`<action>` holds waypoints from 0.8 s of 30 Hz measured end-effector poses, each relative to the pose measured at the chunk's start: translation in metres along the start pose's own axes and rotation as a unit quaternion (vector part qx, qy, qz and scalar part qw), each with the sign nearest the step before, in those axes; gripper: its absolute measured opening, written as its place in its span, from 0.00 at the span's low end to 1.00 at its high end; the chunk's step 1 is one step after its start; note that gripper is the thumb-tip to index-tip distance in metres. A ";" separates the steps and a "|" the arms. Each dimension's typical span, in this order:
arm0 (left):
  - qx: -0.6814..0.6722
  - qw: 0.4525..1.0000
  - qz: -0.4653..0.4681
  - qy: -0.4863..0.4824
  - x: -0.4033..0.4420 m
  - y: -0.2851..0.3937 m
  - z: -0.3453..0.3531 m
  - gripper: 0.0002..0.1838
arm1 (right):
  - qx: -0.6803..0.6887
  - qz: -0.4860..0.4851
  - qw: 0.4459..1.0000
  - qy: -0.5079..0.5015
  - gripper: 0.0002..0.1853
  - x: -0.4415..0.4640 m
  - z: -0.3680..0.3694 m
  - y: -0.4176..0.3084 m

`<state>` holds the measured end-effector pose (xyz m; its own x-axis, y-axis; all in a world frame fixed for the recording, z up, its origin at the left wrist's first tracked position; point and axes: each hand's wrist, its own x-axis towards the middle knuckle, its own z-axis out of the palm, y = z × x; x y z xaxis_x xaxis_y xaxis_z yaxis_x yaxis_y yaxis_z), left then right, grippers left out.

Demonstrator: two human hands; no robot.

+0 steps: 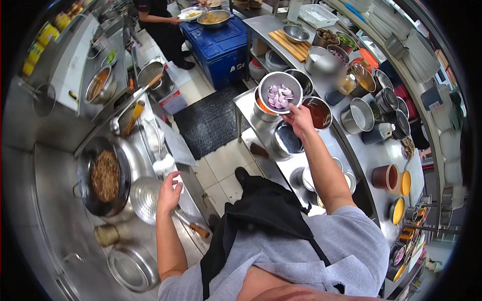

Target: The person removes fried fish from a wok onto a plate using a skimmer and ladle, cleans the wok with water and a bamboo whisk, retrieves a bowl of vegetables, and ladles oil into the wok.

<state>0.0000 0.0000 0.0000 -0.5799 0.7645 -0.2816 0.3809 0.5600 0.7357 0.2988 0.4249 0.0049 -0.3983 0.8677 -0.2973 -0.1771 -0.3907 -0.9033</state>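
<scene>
My right hand (299, 120) grips the rim of a metal bowl (297, 83) that holds pieces of purple onion (279, 96). The bowl is over the steel side table, above other metal containers. My left hand (169, 190) is empty, its fingers apart and slightly curled, close to a perforated metal strainer (145, 200). The strainer's wooden handle (199, 230) points toward me. Left of it, a dark wok (85, 200) contains brown shredded food (105, 176).
Pots of sauce, bowls and a wooden board (289, 45) crowd the right-hand table. A ladle (115, 124) and a brush (133, 119) lie by the stove. Beyond a black floor mat (211, 123), another person (163, 30) stands at a blue bin (213, 50) bearing a pan (214, 18).
</scene>
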 end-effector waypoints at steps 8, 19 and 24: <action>0.026 0.992 -0.115 -0.037 0.096 -0.023 -0.030 0.24 | 0.099 0.029 0.995 -0.002 0.11 0.205 0.076 0.003; -0.017 0.990 -0.140 -0.011 0.272 -0.020 -0.174 0.21 | 0.123 -0.041 0.975 0.182 0.11 0.511 0.156 -0.011; 0.021 0.993 -0.114 0.000 0.385 -0.004 -0.242 0.21 | 0.122 -0.031 0.951 0.282 0.13 0.586 0.186 -0.020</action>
<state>-0.3990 0.2143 0.0375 -0.6553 0.6154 -0.4380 0.2684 0.7317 0.6265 -0.0984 0.8846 -0.0936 0.1535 0.8915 -0.4263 -0.4163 -0.3329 -0.8461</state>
